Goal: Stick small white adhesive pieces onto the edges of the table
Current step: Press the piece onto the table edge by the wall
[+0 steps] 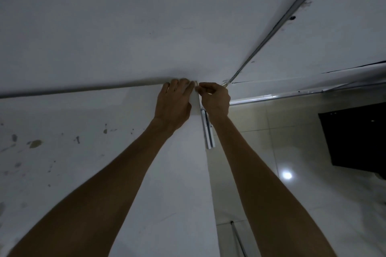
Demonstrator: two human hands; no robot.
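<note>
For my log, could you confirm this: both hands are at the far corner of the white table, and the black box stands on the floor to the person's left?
One thing is wrong: the black box stands to the person's right, as the head view shows. The left hand and right hand are indeed at the far corner of the white table.

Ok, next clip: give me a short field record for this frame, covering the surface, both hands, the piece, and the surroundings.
surface: white table, stained at left
left hand: fingers flat, pressing at the table's far corner
right hand: fingers curled, pinching at the same corner
adhesive piece: small white bit between the fingertips; details too small to tell
beside table: metal rail, glossy tiled floor, black box
</note>
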